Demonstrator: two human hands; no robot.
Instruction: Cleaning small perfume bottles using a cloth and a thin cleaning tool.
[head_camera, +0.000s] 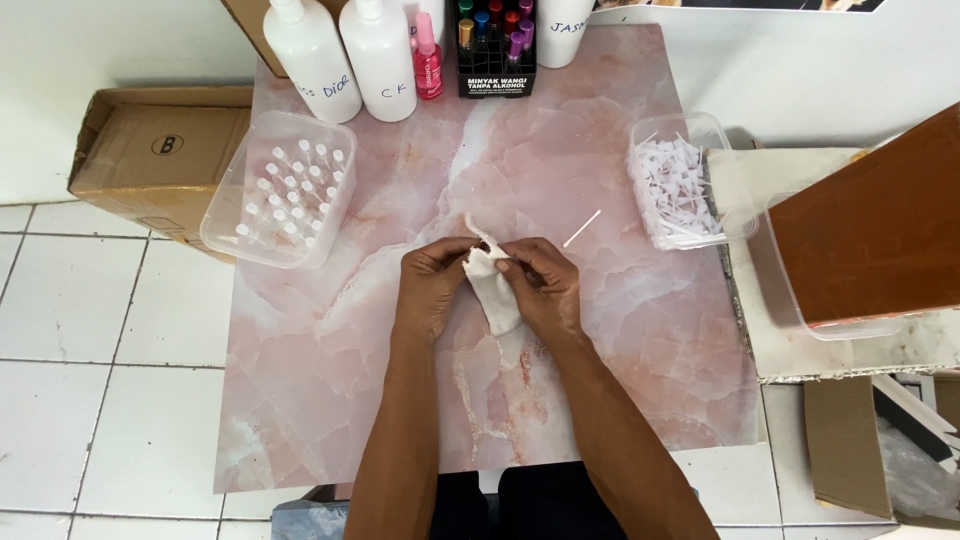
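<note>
Cloth: small white cloth (492, 285), crumpled, held between both hands above the middle of the pink marbled tabletop (330, 400).
Left hand (432, 285): fingers curled shut on the cloth's left edge.
Right hand (545, 285): fingers pinched together on the cloth's upper right part.
Beside the hands: thin white stick (582, 229), lying loose on the tabletop, just up and right of the right hand.
Right tray (718, 135): clear plastic, filled with white sticks.
Left tray (225, 215): clear plastic, small clear vials standing in rows.
Far edge: white bottles (345, 60), black box of coloured bottles (497, 45).
Floor side: cardboard box (150, 150).
</note>
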